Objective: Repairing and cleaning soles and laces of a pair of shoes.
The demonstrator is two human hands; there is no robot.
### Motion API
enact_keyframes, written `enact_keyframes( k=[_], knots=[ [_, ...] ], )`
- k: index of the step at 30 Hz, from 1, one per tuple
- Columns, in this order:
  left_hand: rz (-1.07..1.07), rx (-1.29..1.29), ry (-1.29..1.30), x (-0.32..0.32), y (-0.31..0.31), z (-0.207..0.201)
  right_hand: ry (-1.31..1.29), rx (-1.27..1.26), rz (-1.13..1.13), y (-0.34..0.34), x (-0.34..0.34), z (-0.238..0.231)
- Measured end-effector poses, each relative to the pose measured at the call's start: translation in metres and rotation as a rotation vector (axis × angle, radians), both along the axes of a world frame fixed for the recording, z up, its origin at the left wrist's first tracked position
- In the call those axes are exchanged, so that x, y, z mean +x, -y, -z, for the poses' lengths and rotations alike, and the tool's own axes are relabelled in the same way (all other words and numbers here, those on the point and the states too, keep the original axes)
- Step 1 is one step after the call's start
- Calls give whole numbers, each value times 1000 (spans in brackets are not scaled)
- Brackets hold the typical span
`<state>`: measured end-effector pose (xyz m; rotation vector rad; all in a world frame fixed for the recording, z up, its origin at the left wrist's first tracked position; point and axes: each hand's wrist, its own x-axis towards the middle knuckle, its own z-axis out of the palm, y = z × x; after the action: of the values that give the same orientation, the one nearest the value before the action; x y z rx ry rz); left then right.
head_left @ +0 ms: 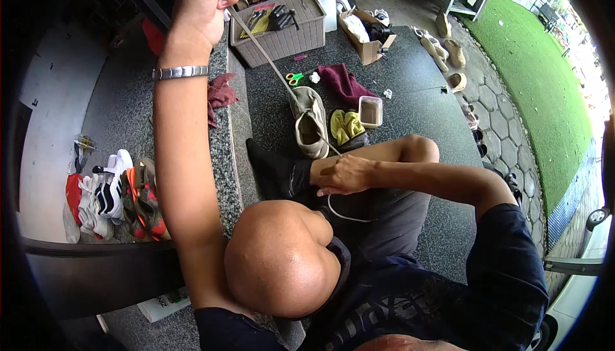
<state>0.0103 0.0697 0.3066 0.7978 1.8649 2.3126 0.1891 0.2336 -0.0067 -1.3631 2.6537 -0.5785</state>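
Although the lace [272, 64] already ran into the beige shoe [314, 114] on the speckled slab [416, 82], both lengths were untied, the left hand [208, 1] gripping one with curled fingers, the right hand [348, 175] loosely closed around the other.

Speckled stone floor [416, 85] with articles.
Resting on it: shoe [308, 112], scissors [293, 82], maroon cloth [346, 86], tub [370, 125], crate [282, 48], cardboard box [369, 53].

Likely a home porch [416, 62], hexagon paving [506, 128], green lawn [532, 82], lined-up shoes [115, 194]
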Motion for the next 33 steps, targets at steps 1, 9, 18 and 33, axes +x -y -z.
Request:
enact_keyframes(
  k=[1, 9, 18, 33],
  knots=[
    [9, 0, -27, -9, 3, 0, -29, -38, -31, -2, 1, -13],
    [-184, 51, -45, -56, 23, -8, 181, -62, 110, -62, -48, -214],
    [-169, -107, -99, -48, -13, -22, 233, -1213, -110, -91, -162, -315],
    [-104, -403, -216, -51, -16, -76, -58, -937, 516, -48, -180, -323]
  ],
)
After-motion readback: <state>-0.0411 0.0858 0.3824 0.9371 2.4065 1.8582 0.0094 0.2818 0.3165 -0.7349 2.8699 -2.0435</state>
